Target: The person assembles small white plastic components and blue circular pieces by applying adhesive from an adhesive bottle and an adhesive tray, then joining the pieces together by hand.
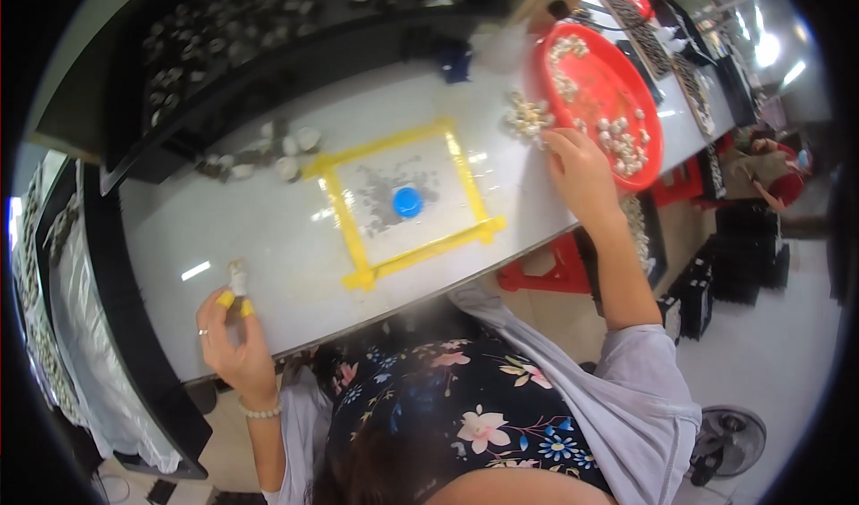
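At the left end of the pale worktop (268, 237), a small whitish cylindrical part (238, 277) was held upright by the left hand (234, 344), pinched between fingertips (225, 298) that were capped with yellow covers. A ring was seen on one finger and a bead bracelet (259, 411) on the wrist. Beyond that hand, near the back of the worktop, a loose cluster of small white and grey caps (268, 152) was spread out, with a long dark tray (259, 22) full of similar pieces lying behind it.

In the middle of the worktop a square was marked out in yellow tape (403, 203), and a small blue round cap (407, 202) was set inside it on a patch of grey specks. The square lay well apart from both hands.

Further right, a small heap of pale parts (526, 116) was piled on the worktop just beside the rim of a round red tray (546, 62), in which more of the same parts were scattered. The right hand (580, 169) was stretched out to that heap, its fingers curled down at the heap's near edge; whether anything was gripped could not be told. Red stools (546, 272) were seen under the worktop's edge, and black crates (747, 254) were stacked on the floor at the far right.
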Demonstrator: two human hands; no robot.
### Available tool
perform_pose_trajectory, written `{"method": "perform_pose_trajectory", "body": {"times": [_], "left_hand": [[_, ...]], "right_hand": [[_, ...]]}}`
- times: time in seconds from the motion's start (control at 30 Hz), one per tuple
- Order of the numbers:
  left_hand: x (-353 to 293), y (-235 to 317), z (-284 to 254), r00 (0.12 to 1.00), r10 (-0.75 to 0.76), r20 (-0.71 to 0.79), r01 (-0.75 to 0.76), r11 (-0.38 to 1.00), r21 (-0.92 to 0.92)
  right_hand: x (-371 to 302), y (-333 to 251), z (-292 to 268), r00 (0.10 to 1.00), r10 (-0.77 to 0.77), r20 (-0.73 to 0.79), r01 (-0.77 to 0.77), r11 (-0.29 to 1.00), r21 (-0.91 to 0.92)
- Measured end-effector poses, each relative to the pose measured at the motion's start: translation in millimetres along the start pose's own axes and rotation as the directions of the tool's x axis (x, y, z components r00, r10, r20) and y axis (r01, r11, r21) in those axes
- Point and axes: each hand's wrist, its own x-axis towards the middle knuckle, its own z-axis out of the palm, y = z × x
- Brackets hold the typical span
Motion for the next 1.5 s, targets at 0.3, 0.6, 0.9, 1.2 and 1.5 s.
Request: {"method": "perform_pose_trajectory", "body": {"times": [0.3,0.6,0.9,1.2,1.5], "left_hand": [[65.8,50.1,30.5,0.988,0.095,0.119,-0.090,0.995,-0.046],[96.0,35.9,82.2,0.970,0.085,0.227,-0.087,0.996,0.001],[61.0,59.1,48.6,0.907,-0.015,0.420,0.259,0.806,-0.531],[11.0,51.1,55.0,0.727,-0.002,0.687,0.678,-0.156,-0.718],[9.0,67.5,57.8,0.704,-0.048,0.709,0.685,-0.221,-0.694]], "right_hand": [[3.6,-42.0,18.9,0.999,-0.026,0.030,0.002,0.784,0.621],[-1.9,-72.7,35.8,0.976,-0.216,-0.009,0.173,0.757,0.630],[3.2,-69.3,27.2,0.966,-0.259,0.016,0.210,0.815,0.541],[19.7,-89.8,18.7,0.952,-0.295,0.082,0.187,0.773,0.607],[37.1,-106.2,18.3,0.860,-0.471,0.196,0.335,0.810,0.481]]}}
